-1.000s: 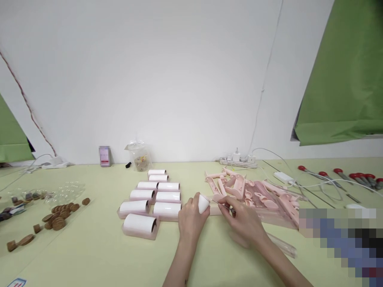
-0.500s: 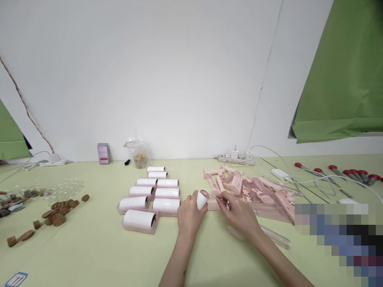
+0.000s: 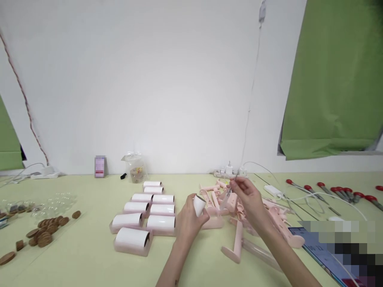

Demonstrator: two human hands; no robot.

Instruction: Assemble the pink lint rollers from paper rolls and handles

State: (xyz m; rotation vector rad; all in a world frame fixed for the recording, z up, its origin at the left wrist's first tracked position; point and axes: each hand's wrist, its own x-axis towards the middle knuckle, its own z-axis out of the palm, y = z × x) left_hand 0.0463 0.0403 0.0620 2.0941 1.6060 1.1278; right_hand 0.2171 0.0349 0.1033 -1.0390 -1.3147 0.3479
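My left hand (image 3: 191, 219) is closed around a white lint-roller roll (image 3: 200, 205), tilted so its dark open end faces up and right. My right hand (image 3: 247, 195) is raised over the pink parts, fingers pinched on a thin metal tool (image 3: 233, 185). A whitish, see-through scrap of film (image 3: 225, 200) hangs just below its tip; whether it is stuck to the tool I cannot tell. Left of my left hand, several white rolls (image 3: 163, 224) lie in pink translucent covers in two columns. Under my right hand is a heap of pink plastic roller handles (image 3: 237, 235).
A clear tube (image 3: 260, 253) lies by my right forearm, near a phone (image 3: 321, 255). Red-topped grey tools (image 3: 339, 191) and white cables are at right. Cork discs (image 3: 44, 238) and clear glass-like pieces (image 3: 56, 203) are at left. A power strip (image 3: 220, 173) and plastic bag (image 3: 136, 169) stand along the wall.
My right hand and the tool have lifted away from the roll, up and to the right. The roll's end now shows dark and open. The camera has tilted up slightly.
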